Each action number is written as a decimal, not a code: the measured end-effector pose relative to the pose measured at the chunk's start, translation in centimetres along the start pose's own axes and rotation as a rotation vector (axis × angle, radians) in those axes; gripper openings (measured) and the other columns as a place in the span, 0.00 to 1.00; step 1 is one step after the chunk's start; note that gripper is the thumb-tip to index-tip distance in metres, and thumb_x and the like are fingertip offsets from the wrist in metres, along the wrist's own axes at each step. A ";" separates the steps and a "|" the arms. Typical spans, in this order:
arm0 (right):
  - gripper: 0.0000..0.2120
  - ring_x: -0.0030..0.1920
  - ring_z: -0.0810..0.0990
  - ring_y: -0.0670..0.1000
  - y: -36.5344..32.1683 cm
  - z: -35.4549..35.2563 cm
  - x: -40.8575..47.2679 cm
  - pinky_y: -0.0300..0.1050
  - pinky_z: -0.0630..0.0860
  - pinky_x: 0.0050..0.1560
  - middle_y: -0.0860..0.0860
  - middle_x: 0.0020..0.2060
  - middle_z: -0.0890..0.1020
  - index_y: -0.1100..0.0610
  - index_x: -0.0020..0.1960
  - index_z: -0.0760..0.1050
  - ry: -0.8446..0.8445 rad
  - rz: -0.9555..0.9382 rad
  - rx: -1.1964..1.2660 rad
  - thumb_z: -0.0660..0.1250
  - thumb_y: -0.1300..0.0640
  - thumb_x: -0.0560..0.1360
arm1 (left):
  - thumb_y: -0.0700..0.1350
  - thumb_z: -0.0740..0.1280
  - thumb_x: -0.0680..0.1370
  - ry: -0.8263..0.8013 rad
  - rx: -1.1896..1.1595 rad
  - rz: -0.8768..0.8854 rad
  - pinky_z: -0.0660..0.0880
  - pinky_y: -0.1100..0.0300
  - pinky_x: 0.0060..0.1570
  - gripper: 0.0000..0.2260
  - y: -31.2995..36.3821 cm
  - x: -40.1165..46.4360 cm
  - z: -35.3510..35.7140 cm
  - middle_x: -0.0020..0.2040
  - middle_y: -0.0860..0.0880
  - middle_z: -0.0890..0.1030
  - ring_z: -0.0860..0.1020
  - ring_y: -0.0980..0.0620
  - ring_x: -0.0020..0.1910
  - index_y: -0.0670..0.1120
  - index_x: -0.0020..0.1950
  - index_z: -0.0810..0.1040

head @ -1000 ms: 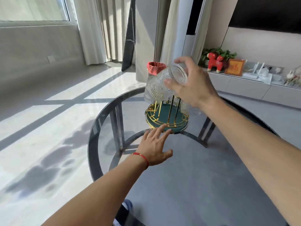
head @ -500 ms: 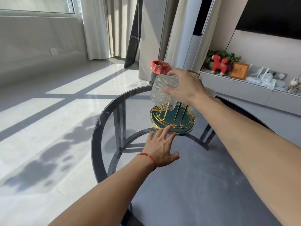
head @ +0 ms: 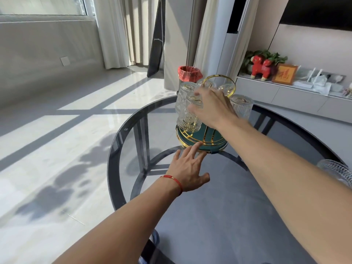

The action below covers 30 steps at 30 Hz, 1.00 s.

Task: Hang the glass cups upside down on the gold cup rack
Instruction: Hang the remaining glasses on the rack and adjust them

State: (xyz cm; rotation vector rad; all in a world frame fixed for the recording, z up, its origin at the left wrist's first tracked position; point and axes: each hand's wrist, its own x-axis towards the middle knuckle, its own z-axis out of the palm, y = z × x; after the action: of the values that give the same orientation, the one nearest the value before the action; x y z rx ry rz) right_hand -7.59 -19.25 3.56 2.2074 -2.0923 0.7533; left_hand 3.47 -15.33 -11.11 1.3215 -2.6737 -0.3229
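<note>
Roughly five glass cups (head: pixel 188 119) (rack (head: pixel 202 139))

near tabletop (head: pixel 219 216): open | rack (head: pixel 202 139): ringed by hung cups (head: pixel 242 107) | loose cup (head: pixel 337 171): right edge

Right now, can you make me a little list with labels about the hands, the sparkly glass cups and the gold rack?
right hand: on the top of an upside-down ribbed glass cup at the rack's front; grip unclear
left hand: open, flat on the round dark glass table, fingertips at the rack's base
gold wire cup rack with green base: upright, with a ring handle on top
cups on rack: five visible, all upside down
spare cup: on the table, right edge, partly out of view
</note>
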 end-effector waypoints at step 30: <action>0.33 0.56 0.77 0.50 22.7 -5.5 -24.1 0.44 0.70 0.53 0.45 0.57 0.78 0.52 0.65 0.72 0.248 0.795 0.338 0.79 0.39 0.67 | 0.48 0.71 0.77 0.112 -0.723 -0.033 0.82 0.48 0.58 0.20 13.1 -2.6 -0.4 0.67 0.52 0.80 0.80 0.54 0.61 0.51 0.69 0.76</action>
State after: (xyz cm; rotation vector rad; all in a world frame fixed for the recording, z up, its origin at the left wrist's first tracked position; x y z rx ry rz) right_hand -30.61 2.70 -7.00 1.1946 -2.8437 1.4060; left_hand -4.95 -5.55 -7.53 1.0940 -2.1068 -1.0567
